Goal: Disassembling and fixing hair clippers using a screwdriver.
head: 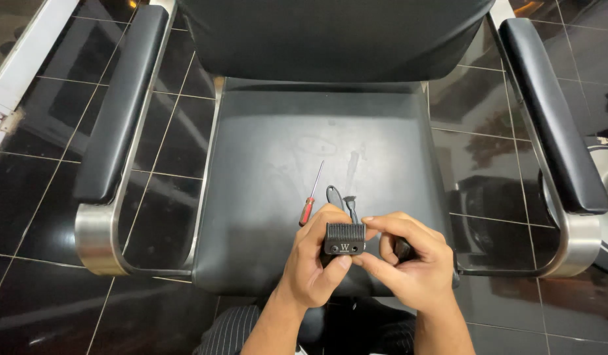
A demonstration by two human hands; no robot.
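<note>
Both hands, left hand [315, 261] and right hand [407, 258], pinch a black clipper blade [344, 238] over the seat [271, 158] front edge. Small, stiff metal, probably slick, so grip the sides, not the teeth. Red-handled screwdriver [310, 199] lies at 11 o'clock.

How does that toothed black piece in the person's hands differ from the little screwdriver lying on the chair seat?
The clipper blade is broad, flat and black, with a comb of teeth along its top edge; the screwdriver is long and thin, with a red handle and a bare metal shaft. The clipper blade is held up between the left hand and the right hand; the screwdriver lies untouched on the seat. Both are small next to the chair.
</note>
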